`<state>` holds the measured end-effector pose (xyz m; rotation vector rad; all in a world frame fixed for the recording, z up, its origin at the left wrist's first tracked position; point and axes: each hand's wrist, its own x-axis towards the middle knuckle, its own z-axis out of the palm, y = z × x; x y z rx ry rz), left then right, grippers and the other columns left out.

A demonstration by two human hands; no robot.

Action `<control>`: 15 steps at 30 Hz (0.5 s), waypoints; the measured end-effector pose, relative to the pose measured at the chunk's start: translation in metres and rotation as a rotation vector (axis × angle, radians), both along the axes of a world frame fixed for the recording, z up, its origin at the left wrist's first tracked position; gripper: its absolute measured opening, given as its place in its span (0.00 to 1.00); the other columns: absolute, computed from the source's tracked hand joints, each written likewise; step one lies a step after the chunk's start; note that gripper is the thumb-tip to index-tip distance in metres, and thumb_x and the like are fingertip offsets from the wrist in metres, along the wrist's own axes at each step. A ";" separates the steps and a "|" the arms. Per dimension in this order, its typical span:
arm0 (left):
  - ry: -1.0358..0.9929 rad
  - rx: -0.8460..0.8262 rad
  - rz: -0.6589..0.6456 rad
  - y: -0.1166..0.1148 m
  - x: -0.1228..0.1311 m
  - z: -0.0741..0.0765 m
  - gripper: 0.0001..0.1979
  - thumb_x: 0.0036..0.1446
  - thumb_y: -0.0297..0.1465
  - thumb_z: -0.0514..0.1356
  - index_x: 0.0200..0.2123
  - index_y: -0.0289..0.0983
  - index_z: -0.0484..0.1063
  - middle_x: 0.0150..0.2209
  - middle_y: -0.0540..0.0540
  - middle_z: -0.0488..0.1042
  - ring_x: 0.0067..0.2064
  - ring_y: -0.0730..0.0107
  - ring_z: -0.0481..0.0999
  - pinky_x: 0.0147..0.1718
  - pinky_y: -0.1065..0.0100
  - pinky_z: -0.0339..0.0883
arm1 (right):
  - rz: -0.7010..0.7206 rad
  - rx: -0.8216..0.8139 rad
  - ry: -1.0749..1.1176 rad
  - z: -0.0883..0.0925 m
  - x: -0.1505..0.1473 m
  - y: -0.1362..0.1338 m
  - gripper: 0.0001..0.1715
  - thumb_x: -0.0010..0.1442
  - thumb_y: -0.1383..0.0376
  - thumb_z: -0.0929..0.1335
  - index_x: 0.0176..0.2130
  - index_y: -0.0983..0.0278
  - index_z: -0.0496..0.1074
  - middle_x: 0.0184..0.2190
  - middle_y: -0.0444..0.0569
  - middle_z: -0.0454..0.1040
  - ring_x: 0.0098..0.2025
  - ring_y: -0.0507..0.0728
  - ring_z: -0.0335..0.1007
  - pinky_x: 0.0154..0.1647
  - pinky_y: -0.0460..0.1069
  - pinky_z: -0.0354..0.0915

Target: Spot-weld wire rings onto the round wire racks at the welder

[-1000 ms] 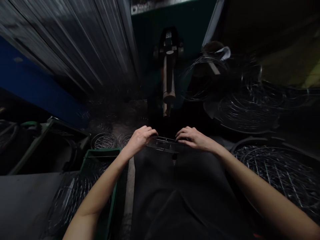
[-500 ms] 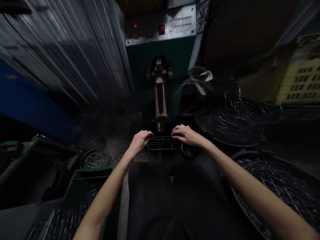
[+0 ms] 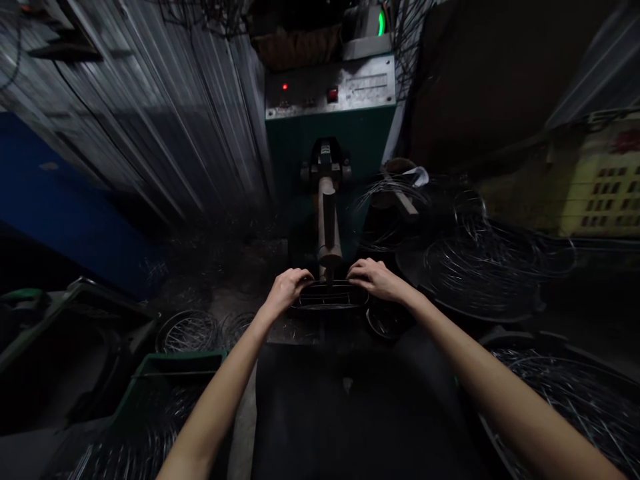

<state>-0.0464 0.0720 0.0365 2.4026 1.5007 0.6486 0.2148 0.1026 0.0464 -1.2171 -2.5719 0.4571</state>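
Both my hands grip a round wire grille (image 3: 330,297) held flat in front of me. My left hand (image 3: 289,288) curls over its left rim and my right hand (image 3: 375,278) curls over its right rim. The grille sits directly under the tip of a vertical metal electrode arm (image 3: 328,223) that sticks out of a green welding machine (image 3: 330,127). The machine carries a grey control panel with small red lights. My dark lap fills the view below the grille.
Piles of round wire grilles (image 3: 480,267) lie on trays to the right and in a tub (image 3: 575,400) at lower right. A green crate (image 3: 165,380) with more wire parts stands at lower left. Corrugated metal wall (image 3: 150,120) rises on the left.
My hands have carried the grille forward from my lap to under the electrode arm. My head has tilted up, bringing the control panel into view.
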 end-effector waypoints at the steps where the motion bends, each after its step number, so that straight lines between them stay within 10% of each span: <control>1: -0.001 -0.003 0.005 0.001 0.000 0.000 0.07 0.58 0.33 0.55 0.37 0.40 0.73 0.31 0.50 0.72 0.34 0.71 0.70 0.36 0.72 0.62 | 0.002 0.004 -0.002 0.000 0.000 0.001 0.15 0.61 0.59 0.61 0.40 0.59 0.74 0.43 0.52 0.71 0.46 0.60 0.63 0.47 0.58 0.56; 15: -0.039 -0.110 -0.019 0.005 0.004 0.009 0.10 0.57 0.33 0.56 0.39 0.36 0.74 0.35 0.48 0.76 0.37 0.71 0.73 0.37 0.72 0.63 | 0.048 0.004 0.052 -0.001 0.018 -0.004 0.14 0.60 0.59 0.63 0.40 0.60 0.75 0.45 0.53 0.72 0.48 0.62 0.65 0.49 0.60 0.59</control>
